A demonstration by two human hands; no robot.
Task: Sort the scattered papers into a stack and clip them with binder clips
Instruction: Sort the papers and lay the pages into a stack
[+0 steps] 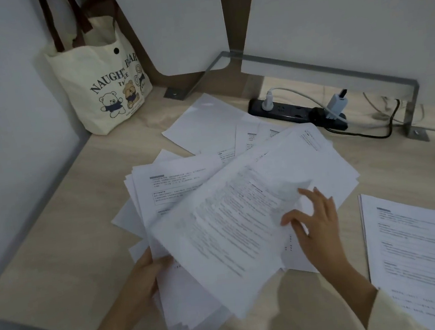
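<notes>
A loose spread of papers [214, 192] lay across the middle of the desk [57, 235]. To its right, apart from it, sat a separate stack [413, 246]. Behind the spread, a power strip [294, 112] lay along the back wall (two plugs in it). A tote bag [100, 83] stood in the far left corner. The left hand [145, 277] gripped the near-left edge of the top sheets; the right hand [316, 224] rested on them.

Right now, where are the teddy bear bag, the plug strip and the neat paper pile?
Bear bag [100, 77], head view, front cloth.
Plug strip [286, 110], head view, top face.
Neat paper pile [413, 251], head view, top sheet.
</notes>
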